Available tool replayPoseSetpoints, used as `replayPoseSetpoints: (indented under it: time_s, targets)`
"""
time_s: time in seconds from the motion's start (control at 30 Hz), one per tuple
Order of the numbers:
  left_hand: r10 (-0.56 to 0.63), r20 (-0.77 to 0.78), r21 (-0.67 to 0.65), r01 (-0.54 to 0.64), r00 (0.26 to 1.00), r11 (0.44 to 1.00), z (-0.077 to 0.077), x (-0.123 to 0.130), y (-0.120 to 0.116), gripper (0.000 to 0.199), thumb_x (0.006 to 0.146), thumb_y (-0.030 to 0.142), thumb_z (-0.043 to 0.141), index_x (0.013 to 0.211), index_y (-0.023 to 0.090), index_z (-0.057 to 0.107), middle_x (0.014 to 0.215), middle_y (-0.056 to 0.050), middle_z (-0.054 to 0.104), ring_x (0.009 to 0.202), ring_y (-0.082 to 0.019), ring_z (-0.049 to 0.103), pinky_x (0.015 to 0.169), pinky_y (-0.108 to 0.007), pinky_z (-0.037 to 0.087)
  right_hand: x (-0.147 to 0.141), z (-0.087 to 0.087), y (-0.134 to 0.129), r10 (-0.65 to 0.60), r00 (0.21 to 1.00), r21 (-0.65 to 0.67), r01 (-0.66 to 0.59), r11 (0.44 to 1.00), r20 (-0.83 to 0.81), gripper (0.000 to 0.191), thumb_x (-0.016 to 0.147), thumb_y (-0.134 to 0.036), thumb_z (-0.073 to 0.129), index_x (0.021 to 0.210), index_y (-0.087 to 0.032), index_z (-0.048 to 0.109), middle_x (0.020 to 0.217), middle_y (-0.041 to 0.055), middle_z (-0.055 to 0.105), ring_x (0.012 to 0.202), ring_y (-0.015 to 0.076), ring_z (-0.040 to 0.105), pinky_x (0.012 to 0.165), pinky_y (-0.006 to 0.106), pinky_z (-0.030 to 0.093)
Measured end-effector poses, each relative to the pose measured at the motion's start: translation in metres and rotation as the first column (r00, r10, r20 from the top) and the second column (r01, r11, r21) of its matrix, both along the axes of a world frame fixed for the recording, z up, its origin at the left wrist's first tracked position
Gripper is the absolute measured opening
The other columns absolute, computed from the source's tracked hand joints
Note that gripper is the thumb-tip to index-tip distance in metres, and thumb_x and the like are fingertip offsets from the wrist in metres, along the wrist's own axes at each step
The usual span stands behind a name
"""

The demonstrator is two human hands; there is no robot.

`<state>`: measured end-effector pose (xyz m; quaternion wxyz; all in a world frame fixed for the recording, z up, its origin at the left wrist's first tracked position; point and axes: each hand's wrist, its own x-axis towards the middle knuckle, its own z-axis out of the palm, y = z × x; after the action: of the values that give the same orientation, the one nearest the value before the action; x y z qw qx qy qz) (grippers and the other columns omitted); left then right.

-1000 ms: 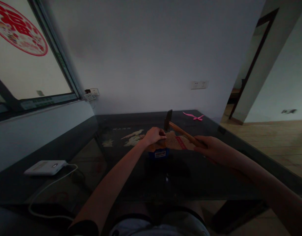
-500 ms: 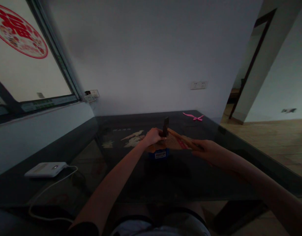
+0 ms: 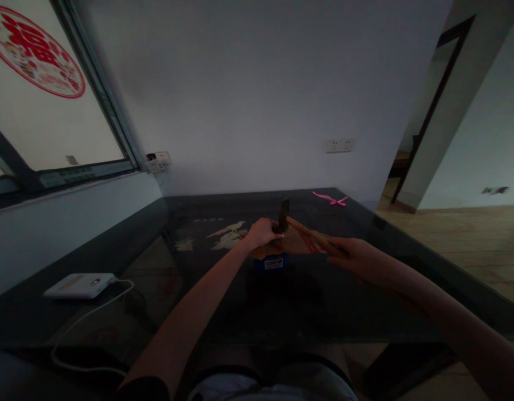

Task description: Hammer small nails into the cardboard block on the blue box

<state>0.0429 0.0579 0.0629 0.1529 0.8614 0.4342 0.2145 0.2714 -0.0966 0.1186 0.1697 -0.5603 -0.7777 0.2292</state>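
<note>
My right hand (image 3: 355, 255) is wrapped round the wooden handle of a hammer (image 3: 309, 233). The hammer's dark head stands up at the far end of the handle, right beside the fingers of my left hand (image 3: 263, 231). Those fingers are closed; what they pinch is too dark and small to make out. Under the hammer lies a flat tan piece (image 3: 296, 241) with a dotted surface and a red stripe. It rests over a blue container (image 3: 271, 263) with a white label, and my left hand partly covers both.
The dark glossy table (image 3: 223, 312) has a bird print on it. A white device (image 3: 81, 285) with a white cable (image 3: 90, 317) lies on the left. A pink ribbon (image 3: 332, 199) is near the far right corner. The wall (image 3: 240, 111) stands behind the table.
The view has shifted very slightly. Both hands and the hammer keep nearly the same positions over the tan piece.
</note>
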Motion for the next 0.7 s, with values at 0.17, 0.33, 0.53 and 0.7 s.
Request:
replayPoseSetpoints:
  time_s: [0.17, 0.33, 0.53, 0.7]
  targets:
    - [0.004, 0.003, 0.019, -0.004, 1.0, 1.0, -0.002, 0.002, 0.001, 0.023, 0.071, 0.033, 0.063, 0.084, 0.015, 0.072, 0.082, -0.006, 0.071, 0.073, -0.017, 0.063, 0.064, -0.023, 0.046, 0.001, 0.003, -0.003, -0.035, 0.999, 0.017, 0.035, 0.999, -0.03, 0.037, 0.079, -0.03, 0.048, 0.111, -0.014, 0.058, 0.061, -0.0004, 0.057, 0.04, 0.0105, 0.049, 0.036, 0.02, 0.035]
    - [-0.002, -0.009, 0.041, 0.002, 1.0, 0.999, 0.001, -0.001, 0.0, 0.026, 0.071, 0.034, 0.063, 0.089, 0.018, 0.072, 0.083, -0.005, 0.071, 0.075, -0.017, 0.063, 0.068, -0.024, 0.046, 0.001, -0.001, -0.003, -0.019, 1.0, -0.017, 0.019, 1.0, -0.006, 0.036, 0.079, -0.031, 0.047, 0.109, -0.014, 0.057, 0.068, 0.0015, 0.059, 0.042, 0.0112, 0.051, 0.039, 0.022, 0.038]
    - [-0.013, 0.126, 0.05, 0.007, 0.992, 0.999, 0.004, -0.017, -0.003, 0.027, 0.069, 0.036, 0.066, 0.088, 0.019, 0.071, 0.086, -0.004, 0.071, 0.078, -0.016, 0.063, 0.074, -0.025, 0.047, -0.002, 0.009, -0.008, -0.053, 0.998, 0.03, 0.052, 0.998, 0.02, 0.027, 0.08, -0.038, 0.045, 0.088, -0.014, 0.056, 0.058, -0.0025, 0.047, 0.04, 0.0092, 0.046, 0.036, 0.02, 0.035]
    - [0.002, 0.215, -0.016, 0.001, 0.977, 1.0, -0.005, -0.018, -0.003, 0.023, 0.07, 0.032, 0.065, 0.083, 0.015, 0.071, 0.081, -0.004, 0.071, 0.075, -0.015, 0.063, 0.072, -0.025, 0.047, -0.009, 0.01, -0.009, -0.042, 0.997, -0.001, 0.042, 0.999, -0.059, 0.029, 0.082, -0.041, 0.045, 0.089, -0.014, 0.054, 0.058, -0.0035, 0.045, 0.038, 0.0074, 0.044, 0.034, 0.019, 0.035]
